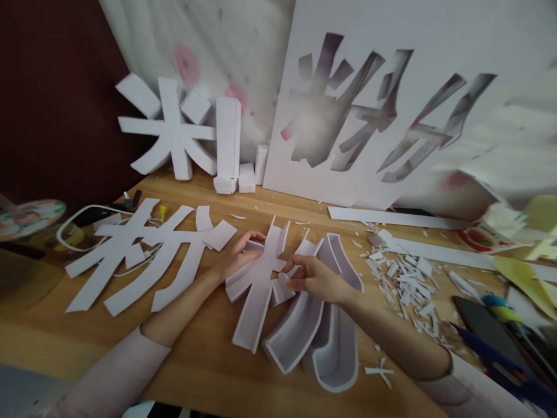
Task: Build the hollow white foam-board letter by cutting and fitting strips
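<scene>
I list one hollow white character (260, 278), toward the front edge of the desk (195, 360), left hand (237, 255) grasping its left side, right hand (319, 278) pinching its right stroke, thin walls liable, I judge, to buckle under uneven squeezing.

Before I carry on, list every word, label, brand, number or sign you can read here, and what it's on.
"米": white standing character, at the back.
"粉", as far as it appears: flat white cut-out, left.
Walled white piece between left hand and right hand: character partly covered, reading uncertain.
White board: character-shaped openings, reading uncertain.
Red-and-white container, right: print too blurred to read.
No brand or number legible.
</scene>
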Tool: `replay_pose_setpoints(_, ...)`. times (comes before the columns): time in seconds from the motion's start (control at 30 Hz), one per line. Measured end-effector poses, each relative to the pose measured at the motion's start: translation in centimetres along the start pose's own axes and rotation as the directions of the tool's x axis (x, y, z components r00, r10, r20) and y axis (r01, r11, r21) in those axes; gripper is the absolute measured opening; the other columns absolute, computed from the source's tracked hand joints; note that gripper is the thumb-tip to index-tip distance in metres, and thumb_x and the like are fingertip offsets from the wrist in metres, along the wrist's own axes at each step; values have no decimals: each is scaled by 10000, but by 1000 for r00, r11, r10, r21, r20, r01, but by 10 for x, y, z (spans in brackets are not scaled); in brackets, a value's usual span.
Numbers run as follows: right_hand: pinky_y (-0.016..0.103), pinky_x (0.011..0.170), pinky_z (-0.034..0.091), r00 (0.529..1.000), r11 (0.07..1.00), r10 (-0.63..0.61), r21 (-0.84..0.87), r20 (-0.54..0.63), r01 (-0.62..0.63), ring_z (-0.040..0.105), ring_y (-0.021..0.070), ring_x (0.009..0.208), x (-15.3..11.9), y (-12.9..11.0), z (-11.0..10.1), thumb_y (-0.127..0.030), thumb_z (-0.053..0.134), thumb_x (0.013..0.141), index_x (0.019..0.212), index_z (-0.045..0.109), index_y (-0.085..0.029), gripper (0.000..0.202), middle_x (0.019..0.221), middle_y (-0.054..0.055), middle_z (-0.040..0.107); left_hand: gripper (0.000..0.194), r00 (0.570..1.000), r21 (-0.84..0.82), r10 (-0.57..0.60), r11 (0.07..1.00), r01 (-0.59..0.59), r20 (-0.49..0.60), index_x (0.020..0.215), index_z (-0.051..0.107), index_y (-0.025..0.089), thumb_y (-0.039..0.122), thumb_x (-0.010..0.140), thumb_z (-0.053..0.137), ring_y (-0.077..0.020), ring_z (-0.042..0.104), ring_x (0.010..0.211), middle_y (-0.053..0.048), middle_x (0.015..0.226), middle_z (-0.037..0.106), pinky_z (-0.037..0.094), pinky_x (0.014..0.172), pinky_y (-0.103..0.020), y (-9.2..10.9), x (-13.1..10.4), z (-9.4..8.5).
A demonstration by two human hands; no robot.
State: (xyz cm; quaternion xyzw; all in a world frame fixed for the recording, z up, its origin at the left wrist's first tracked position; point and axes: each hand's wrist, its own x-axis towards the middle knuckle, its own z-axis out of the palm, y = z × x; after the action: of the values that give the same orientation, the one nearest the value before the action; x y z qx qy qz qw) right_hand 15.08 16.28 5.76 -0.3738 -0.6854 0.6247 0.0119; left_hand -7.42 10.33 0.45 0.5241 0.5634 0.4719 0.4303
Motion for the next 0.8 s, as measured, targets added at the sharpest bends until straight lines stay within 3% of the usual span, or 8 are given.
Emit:
replay_pose_setpoints(0.5, 209, 475, 240, 1000, 998, -22, -62, -22, 20, 338, 64, 430, 0, -3, 0, -108, 640, 729, 851, 571, -189, 162, 469, -110, 435, 326, 1000, -11, 2, 1000, -2, -12, 1090, 609, 230, 304, 772, 607, -265, 558, 1121, -43, 1156, 639, 403, 1040, -408, -2, 1, 0)
replay_pose_setpoints(0.8, 206, 492, 282, 995, 993, -38, -118, -87, 28, 408, 79, 474, 1, -2, 2, -72, 649, 702, 843, 597, -178, 183, 494, -98, 467, 336, 999, -15, -15, 1000, 15, -29, 1075, 609, 228, 309, 749, 624, -261, 570, 1098, -42, 1114, 642, 421, 1001, -388, -3, 2, 0)
